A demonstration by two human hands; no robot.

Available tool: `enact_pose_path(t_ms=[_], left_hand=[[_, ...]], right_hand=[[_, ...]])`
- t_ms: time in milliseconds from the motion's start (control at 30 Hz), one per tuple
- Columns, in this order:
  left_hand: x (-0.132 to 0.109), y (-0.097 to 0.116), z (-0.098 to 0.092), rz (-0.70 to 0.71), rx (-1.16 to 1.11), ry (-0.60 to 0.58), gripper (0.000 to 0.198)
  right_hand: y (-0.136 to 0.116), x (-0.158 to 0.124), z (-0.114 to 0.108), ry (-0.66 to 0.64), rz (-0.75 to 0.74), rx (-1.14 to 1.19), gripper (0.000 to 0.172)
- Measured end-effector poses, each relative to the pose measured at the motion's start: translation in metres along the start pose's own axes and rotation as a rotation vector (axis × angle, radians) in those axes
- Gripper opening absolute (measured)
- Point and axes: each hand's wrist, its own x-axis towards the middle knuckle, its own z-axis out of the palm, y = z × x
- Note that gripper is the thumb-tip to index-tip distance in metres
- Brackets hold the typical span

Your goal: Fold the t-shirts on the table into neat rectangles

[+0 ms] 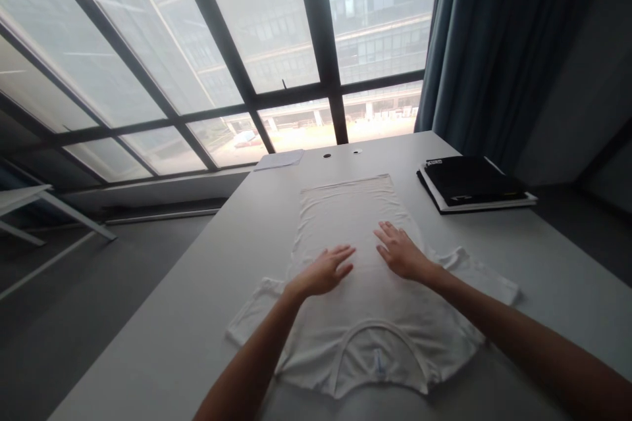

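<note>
A white T-shirt (365,299) lies spread out on the white table, its neckline towards me and its hem towards the window. Inside the collar a small pale label shows. My left hand (323,270) is over the left half of the shirt's chest, palm down with fingers stretched out to the right. Opposite it, my right hand (399,251) is over the right half, fingers spread and pointing away and to the left. Both hands hold nothing and appear to rest on the cloth. The sleeves stick out on either side beneath my forearms.
A stack of black folded cloth or folders (471,181) with white edges sits on the table (197,316) at the right. White paper (280,160) lies at the far left corner, near two cable holes. Beyond stand large windows and a dark blue curtain (486,46). Another white table (24,196) is at left.
</note>
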Motion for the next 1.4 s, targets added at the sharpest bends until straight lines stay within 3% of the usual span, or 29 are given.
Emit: enact_pose_path(t_ms=[67,133,200,300,433,567,667,733,833,967,1067,1233,1400], left_hand=[[-0.026,0.014,-0.001,0.064,0.029,-0.032,0.055],[-0.055,0.017,0.001,0.102,0.118,0.041,0.057],[-0.081,0.010,0.006,0.098,0.203,0.119,0.057],[-0.113,-0.013,0.024,-0.040,0.254,0.205,0.057],[-0.139,-0.039,0.051,-0.163,0.251,0.166,0.057],[-0.151,-0.039,0.052,-0.142,0.254,0.171,0.058],[-0.144,-0.025,0.043,-0.105,0.242,0.173,0.055],[-0.132,-0.010,0.039,-0.069,0.221,0.154,0.052],[-0.107,0.014,0.036,0.024,0.183,0.111,0.050],[-0.069,0.045,0.027,0.167,0.147,-0.038,0.053],[-0.038,0.064,0.026,0.209,0.130,-0.100,0.058],[0.000,0.078,0.061,0.221,0.107,0.057,0.058],[0.006,0.074,0.092,0.265,0.163,0.060,0.059]], right_hand=[[-0.004,-0.025,0.001,-0.025,-0.063,-0.014,0.054],[0.002,-0.048,0.003,-0.043,-0.113,-0.001,0.053],[0.016,-0.068,0.003,-0.036,-0.152,0.019,0.052],[0.038,-0.091,0.002,0.008,-0.148,0.018,0.052],[0.054,-0.109,-0.001,-0.008,-0.178,0.015,0.049],[0.061,-0.122,-0.013,0.068,-0.260,0.018,0.045],[0.065,-0.131,-0.018,0.138,-0.221,0.009,0.048],[0.067,-0.137,-0.017,0.108,-0.190,0.005,0.052],[0.070,-0.144,-0.012,0.071,-0.198,-0.008,0.049],[0.076,-0.147,-0.009,0.160,-0.240,-0.038,0.045],[0.083,-0.149,-0.005,0.179,-0.166,-0.067,0.049],[0.101,-0.157,-0.003,0.169,-0.069,-0.083,0.049],[0.110,-0.159,-0.022,0.339,0.033,-0.021,0.047]])
